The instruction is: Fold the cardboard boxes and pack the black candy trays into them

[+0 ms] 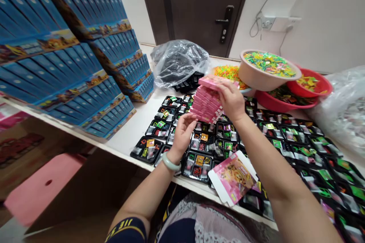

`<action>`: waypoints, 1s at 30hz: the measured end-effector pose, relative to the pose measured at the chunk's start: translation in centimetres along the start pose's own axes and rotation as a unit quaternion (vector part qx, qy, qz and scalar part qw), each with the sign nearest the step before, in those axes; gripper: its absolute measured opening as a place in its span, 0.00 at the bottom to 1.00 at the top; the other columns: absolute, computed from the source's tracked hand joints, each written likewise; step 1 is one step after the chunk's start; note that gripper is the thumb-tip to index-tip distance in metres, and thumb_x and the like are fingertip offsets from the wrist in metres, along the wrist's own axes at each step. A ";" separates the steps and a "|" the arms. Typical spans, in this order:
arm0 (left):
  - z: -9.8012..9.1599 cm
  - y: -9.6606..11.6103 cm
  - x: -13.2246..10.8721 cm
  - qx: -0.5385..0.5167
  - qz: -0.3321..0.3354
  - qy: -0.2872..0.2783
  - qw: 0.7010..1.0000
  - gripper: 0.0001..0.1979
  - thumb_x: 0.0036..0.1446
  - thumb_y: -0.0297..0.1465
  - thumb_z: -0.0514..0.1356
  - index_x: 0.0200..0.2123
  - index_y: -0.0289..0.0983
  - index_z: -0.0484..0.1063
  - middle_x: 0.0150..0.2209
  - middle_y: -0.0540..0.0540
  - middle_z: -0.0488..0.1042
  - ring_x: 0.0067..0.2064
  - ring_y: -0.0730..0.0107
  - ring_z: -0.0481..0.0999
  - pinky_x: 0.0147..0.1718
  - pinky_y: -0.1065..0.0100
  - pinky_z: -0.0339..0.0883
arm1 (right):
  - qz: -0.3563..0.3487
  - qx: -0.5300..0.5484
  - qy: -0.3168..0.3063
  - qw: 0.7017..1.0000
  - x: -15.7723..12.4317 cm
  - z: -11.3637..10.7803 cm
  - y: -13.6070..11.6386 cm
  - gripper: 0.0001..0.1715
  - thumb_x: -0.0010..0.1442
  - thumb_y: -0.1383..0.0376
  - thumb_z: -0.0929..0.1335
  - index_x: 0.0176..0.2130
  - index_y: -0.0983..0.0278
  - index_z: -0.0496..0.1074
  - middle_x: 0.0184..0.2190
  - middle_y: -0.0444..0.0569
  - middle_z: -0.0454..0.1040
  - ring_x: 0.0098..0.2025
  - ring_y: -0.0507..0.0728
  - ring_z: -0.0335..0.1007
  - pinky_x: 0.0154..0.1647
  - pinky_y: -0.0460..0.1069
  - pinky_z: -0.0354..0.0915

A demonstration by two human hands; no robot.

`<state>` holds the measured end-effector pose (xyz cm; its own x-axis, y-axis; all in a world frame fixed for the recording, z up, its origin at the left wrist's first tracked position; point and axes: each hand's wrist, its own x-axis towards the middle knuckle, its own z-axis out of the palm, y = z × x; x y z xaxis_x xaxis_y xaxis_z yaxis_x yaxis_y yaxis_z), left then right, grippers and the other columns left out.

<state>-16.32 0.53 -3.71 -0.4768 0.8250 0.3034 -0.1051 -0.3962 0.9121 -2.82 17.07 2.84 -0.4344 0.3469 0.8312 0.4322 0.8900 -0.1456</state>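
Observation:
My right hand [232, 100] is closed on a fanned stack of flat pink boxes [207, 100], held above the table. Below it, my left hand [184, 133] has its fingers curled up against the bottom of the stack; a pale green bangle [170, 163] circles that wrist. Under both hands lie many black trays [199, 161] filled with small colourful packets. One unfolded pink box [232, 178] lies flat at the table's near edge, beside my right forearm.
Stacks of blue boxes [71, 53] fill the left of the table. A clear bag of black trays [178, 60] sits at the back. Beige [266, 70] and red basins [309, 87] hold coloured packets, right of it. A pink stool [42, 188] stands low left.

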 end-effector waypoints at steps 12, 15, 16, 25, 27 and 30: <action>0.7 -1.3 -6.2 0.304 0.079 -0.243 0.918 0.15 0.60 0.33 0.59 0.50 0.38 0.66 0.48 0.40 0.72 0.52 0.59 0.71 0.54 0.53 0.64 | 0.194 0.028 -0.212 0.957 -13.2 -11.6 -3.4 0.15 0.64 0.62 0.63 0.49 0.59 0.73 0.44 0.53 0.78 0.48 0.63 0.72 0.51 0.61 0.66; 2.6 -2.8 -9.8 0.397 0.125 -0.360 0.835 0.22 0.60 0.34 0.59 0.56 0.36 0.62 0.55 0.35 0.68 0.62 0.48 0.61 0.61 0.41 0.54 | 0.232 -0.033 -0.352 0.906 -18.6 -13.4 -4.2 0.17 0.62 0.64 0.65 0.50 0.63 0.73 0.46 0.57 0.77 0.49 0.66 0.71 0.51 0.62 0.66; 3.1 -3.3 -10.7 0.426 0.125 -0.373 0.815 0.24 0.60 0.34 0.59 0.58 0.35 0.61 0.57 0.33 0.66 0.64 0.45 0.57 0.62 0.39 0.51 | 0.240 -0.056 -0.377 0.893 -20.1 -13.4 -4.8 0.19 0.62 0.64 0.65 0.52 0.65 0.72 0.48 0.59 0.76 0.51 0.67 0.69 0.52 0.63 0.65; 4.6 -4.0 -13.2 0.470 0.093 -0.349 0.805 0.28 0.59 0.32 0.59 0.61 0.34 0.58 0.56 0.33 0.67 0.61 0.45 0.61 0.60 0.39 0.53 | 0.355 0.016 -0.285 0.890 -22.3 -12.4 -6.5 0.20 0.58 0.67 0.66 0.52 0.66 0.69 0.45 0.58 0.75 0.46 0.64 0.70 0.49 0.59 0.66; 4.9 -3.0 -12.4 0.417 0.086 -0.313 0.849 0.23 0.61 0.31 0.56 0.59 0.35 0.60 0.52 0.35 0.70 0.54 0.53 0.69 0.54 0.49 0.64 | 0.415 0.106 -0.230 0.874 -20.8 -13.4 -5.9 0.16 0.57 0.65 0.67 0.47 0.64 0.71 0.39 0.53 0.76 0.40 0.59 0.72 0.43 0.56 0.68; 5.7 -1.0 -10.2 0.341 0.094 -0.269 0.896 0.13 0.63 0.29 0.54 0.50 0.37 0.67 0.43 0.42 0.73 0.44 0.63 0.73 0.44 0.61 0.70 | 0.449 0.272 -0.189 0.830 -17.4 -15.2 -5.5 0.12 0.55 0.61 0.69 0.41 0.63 0.73 0.35 0.48 0.76 0.35 0.55 0.72 0.39 0.52 0.69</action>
<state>-6.41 -5.18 -6.15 0.0798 0.9169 0.3911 0.5773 -0.3624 0.7317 14.38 1.60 -2.70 -0.3912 0.9193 0.0439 0.3394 0.1885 -0.9215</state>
